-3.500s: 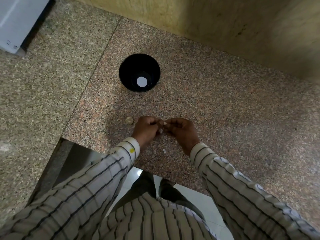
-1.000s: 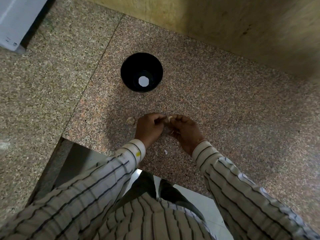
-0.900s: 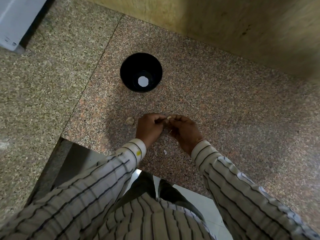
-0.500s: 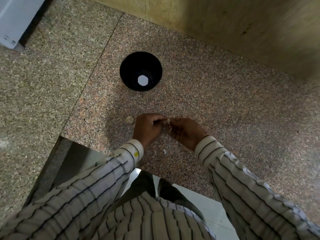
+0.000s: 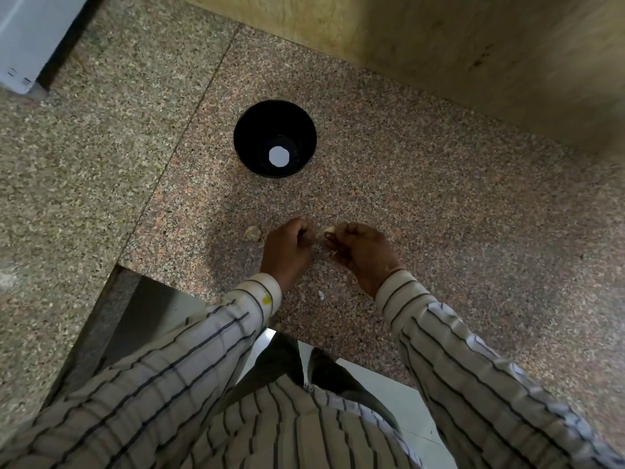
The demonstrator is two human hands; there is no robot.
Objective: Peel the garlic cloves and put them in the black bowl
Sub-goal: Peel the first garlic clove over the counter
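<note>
A garlic clove (image 5: 329, 229) is pinched in the fingertips of the right hand (image 5: 363, 253). The left hand (image 5: 287, 250) is curled just beside it, though whether anything is held there cannot be told. The black bowl (image 5: 242, 137) is set farther back on the counter (image 5: 439, 198), and a garlic scrap (image 5: 253, 233) is left near the left hand.

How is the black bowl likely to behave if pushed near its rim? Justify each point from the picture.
The black bowl narrows towards its base, so a high push might tip it. It seems to hold nothing bulky, so it is probably light and may slide on the smooth granite counter. On its side, it would likely roll.
</note>
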